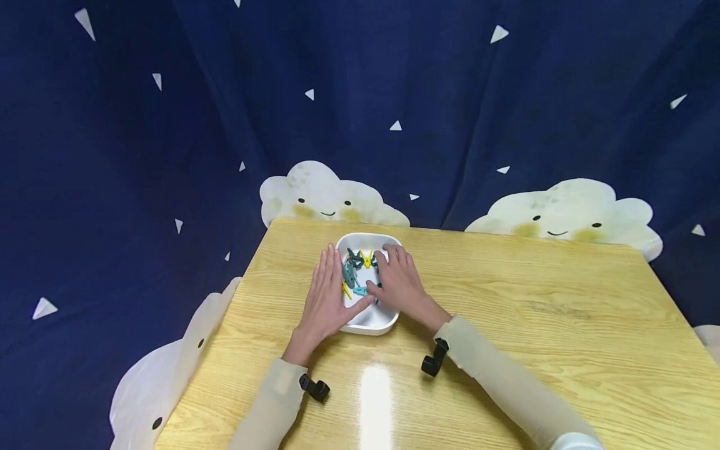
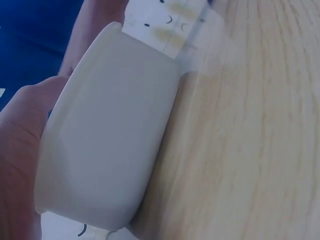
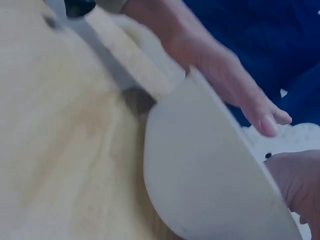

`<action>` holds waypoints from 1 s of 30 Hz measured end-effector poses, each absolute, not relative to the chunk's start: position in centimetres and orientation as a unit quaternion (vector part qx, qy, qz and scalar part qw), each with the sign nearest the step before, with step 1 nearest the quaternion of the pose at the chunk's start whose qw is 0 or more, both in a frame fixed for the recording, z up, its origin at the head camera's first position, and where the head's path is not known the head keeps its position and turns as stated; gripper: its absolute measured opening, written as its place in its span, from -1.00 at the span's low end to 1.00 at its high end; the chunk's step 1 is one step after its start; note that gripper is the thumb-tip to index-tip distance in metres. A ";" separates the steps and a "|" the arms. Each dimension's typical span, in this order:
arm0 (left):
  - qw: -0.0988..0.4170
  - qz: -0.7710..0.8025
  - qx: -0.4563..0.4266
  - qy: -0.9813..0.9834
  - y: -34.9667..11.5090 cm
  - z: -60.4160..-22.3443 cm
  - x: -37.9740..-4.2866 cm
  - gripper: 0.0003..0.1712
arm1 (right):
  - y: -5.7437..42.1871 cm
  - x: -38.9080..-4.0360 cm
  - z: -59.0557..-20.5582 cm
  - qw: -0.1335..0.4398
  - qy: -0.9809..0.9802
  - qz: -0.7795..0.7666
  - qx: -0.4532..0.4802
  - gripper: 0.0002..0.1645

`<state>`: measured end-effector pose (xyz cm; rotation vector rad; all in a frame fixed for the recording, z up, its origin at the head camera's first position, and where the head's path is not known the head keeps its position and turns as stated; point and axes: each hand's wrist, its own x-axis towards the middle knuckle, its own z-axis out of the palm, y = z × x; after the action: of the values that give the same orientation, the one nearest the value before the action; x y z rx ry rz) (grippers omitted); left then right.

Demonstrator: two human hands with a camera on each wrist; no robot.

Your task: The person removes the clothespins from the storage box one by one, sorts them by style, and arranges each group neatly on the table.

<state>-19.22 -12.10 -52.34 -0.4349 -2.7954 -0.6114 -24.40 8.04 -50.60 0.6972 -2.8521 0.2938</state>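
Note:
A white plastic basin (image 1: pixel 368 322) stands on the table with several small clips inside. Among them are a yellow clip (image 1: pixel 366 259), a dark clip (image 1: pixel 355 257), a larger grey-green clip (image 1: pixel 349 274) and a light blue clip (image 1: pixel 360 291). My left hand (image 1: pixel 325 297) rests along the basin's left side, fingers straight, thumb extended over the near rim. Over the right part of the basin reaches my right hand (image 1: pixel 400 281), fingers bent down inside, thumb apart from them beside the light blue clip. Dark clips are partly hidden under it. The basin's outer wall (image 2: pixel 110 130) fills the left wrist view.
The wooden table (image 1: pixel 534 325) extends around the basin, farthest to the right. Behind it hangs a dark blue curtain (image 1: pixel 360 94) with white triangles and smiling clouds. Black wrist cameras stick out from the left sleeve (image 1: pixel 272 400) and the right sleeve (image 1: pixel 506 375).

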 end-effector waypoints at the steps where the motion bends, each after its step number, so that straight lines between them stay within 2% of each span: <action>1: 0.117 -0.205 -0.147 -0.961 -12.1 -52.4 -19.3 0.47 | 8.0 -24.8 -50.7 0.087 -0.964 0.096 0.232 -0.11; 9: 0.088 -0.188 -0.130 -0.969 -11.9 -52.7 -19.2 0.51 | 9.0 -25.4 -50.1 0.027 -0.975 0.023 0.220 -0.31; 15: 0.095 -0.210 -0.117 -0.966 -12.3 -52.6 -19.1 0.44 | 8.7 -25.0 -48.9 -0.026 -0.970 -0.049 0.236 -0.27; 23: 0.086 -0.208 -0.129 -0.966 -12.8 -52.8 -18.6 0.44 | 8.0 -24.8 -49.3 -0.050 -0.965 -0.073 0.245 -0.25; 30: 0.084 -0.201 -0.136 -0.967 -13.1 -52.8 -18.4 0.45 | 7.6 -25.0 -49.6 -0.052 -0.965 -0.052 0.253 -0.38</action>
<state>-18.35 -13.05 -52.78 -0.4044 -2.8848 -0.6000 -24.96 7.61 -49.56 0.8225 -3.1348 -0.1688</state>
